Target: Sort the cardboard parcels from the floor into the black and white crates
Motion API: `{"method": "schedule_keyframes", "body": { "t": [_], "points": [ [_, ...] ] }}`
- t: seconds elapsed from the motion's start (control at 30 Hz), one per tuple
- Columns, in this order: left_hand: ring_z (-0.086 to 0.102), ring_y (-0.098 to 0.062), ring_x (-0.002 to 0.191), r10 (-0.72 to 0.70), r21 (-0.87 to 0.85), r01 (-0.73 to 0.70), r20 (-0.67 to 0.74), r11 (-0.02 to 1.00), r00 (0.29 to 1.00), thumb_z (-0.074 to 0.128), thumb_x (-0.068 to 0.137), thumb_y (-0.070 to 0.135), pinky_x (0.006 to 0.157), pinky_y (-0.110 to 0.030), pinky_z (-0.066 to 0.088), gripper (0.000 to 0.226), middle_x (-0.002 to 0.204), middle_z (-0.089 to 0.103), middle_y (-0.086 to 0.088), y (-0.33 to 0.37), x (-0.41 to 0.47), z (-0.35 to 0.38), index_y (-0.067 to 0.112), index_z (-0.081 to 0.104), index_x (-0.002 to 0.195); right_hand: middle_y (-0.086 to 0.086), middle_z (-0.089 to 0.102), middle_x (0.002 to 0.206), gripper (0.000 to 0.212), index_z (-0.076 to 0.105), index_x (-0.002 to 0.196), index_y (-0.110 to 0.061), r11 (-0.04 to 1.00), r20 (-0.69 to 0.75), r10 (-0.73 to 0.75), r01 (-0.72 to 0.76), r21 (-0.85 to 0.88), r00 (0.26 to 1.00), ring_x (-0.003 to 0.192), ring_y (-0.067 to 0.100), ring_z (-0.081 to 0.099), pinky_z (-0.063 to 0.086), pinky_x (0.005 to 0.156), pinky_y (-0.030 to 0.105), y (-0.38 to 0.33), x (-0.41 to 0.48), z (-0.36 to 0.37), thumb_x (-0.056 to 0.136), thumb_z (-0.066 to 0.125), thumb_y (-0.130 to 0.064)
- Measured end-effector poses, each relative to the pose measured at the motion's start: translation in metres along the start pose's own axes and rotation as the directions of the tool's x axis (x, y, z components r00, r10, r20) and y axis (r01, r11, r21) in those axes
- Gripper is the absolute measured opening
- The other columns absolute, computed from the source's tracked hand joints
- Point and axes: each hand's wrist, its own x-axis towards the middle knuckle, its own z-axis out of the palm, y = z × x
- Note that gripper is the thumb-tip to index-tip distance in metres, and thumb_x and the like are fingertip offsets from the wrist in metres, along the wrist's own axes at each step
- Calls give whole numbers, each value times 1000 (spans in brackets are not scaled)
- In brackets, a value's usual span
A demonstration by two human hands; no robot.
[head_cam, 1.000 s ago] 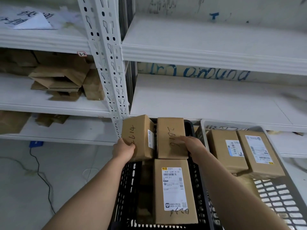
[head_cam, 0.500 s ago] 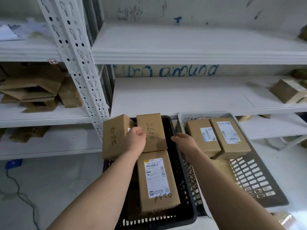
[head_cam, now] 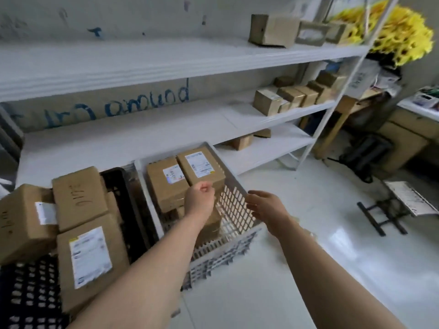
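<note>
The black crate [head_cam: 133, 210] at the lower left holds three cardboard parcels: a labelled one [head_cam: 90, 260] in front, one with handwriting [head_cam: 78, 198] behind it, and one [head_cam: 23, 219] tilted at the left edge. The white crate [head_cam: 237, 248] beside it on the right holds two labelled parcels [head_cam: 166, 184] [head_cam: 199, 165] at its back, with more parcels beneath. My left hand [head_cam: 199, 198] hovers over the white crate, fingers curled shut, holding nothing. My right hand [head_cam: 263, 207] is at the crate's right rim, fingers spread, empty.
White shelving [head_cam: 142, 129] runs behind the crates, with several small boxes [head_cam: 292, 97] on its right end and one [head_cam: 273, 29] on top. Glossy white floor [head_cam: 332, 233] stretches right. A black stand [head_cam: 384, 217], a dark bin [head_cam: 365, 155] and yellow flowers [head_cam: 401, 36] stand at the right.
My view has swung right. My left hand let go of the tilted parcel at the black crate and moved over the white crate; my right hand moved to the white crate's right rim.
</note>
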Motion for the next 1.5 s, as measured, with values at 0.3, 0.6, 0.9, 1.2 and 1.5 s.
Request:
{"method": "schedule_keyframes", "body": {
  "t": [0.3, 0.6, 0.9, 1.2, 1.5],
  "points": [
    [61, -15, 66, -69, -12, 75, 284, 997, 956, 51, 93, 8, 65, -27, 48, 16, 89, 65, -4, 8, -88, 230, 12, 63, 102, 5, 67, 99, 22, 68, 112, -13, 989, -223, 104, -77, 127, 969, 89, 21, 62, 47, 82, 34, 55, -25, -249, 90, 64, -16],
    [61, -15, 72, -172, 155, 122, 374, 980, 911, 51, 94, 12, 85, -35, 53, 15, 93, 64, -2, -12, -77, 373, 14, 62, 104, 7, 67, 103, 17, 66, 109, -14, 951, -327, 248, -164, 263, 912, 100, 25, 63, 48, 95, 40, 106, 29, -380, 93, 60, -17],
    [59, -19, 74, -328, 271, 246, 319, 931, 889, 47, 96, 12, 78, -34, 51, 19, 78, 59, 2, -40, 13, 515, 20, 59, 84, 6, 66, 95, 20, 66, 112, -12, 889, -296, 407, -300, 346, 864, 92, 23, 60, 47, 94, 40, 146, 175, -464, 93, 60, -17],
    [53, -20, 74, -426, 377, 322, 236, 868, 873, 49, 95, 15, 66, -26, 43, 15, 84, 62, -4, -122, 101, 639, 15, 62, 101, 7, 60, 92, 9, 66, 100, -14, 827, -220, 532, -445, 344, 818, 88, 22, 54, 44, 82, 34, 234, 325, -517, 94, 59, -15],
    [55, -19, 82, -463, 423, 366, 153, 829, 873, 56, 90, 12, 70, -24, 41, 23, 96, 60, 0, -275, 180, 733, 17, 63, 111, 7, 55, 92, 22, 64, 114, -7, 811, -169, 573, -527, 253, 802, 85, 22, 48, 38, 67, 30, 385, 466, -532, 95, 57, -13]
  ]
}}
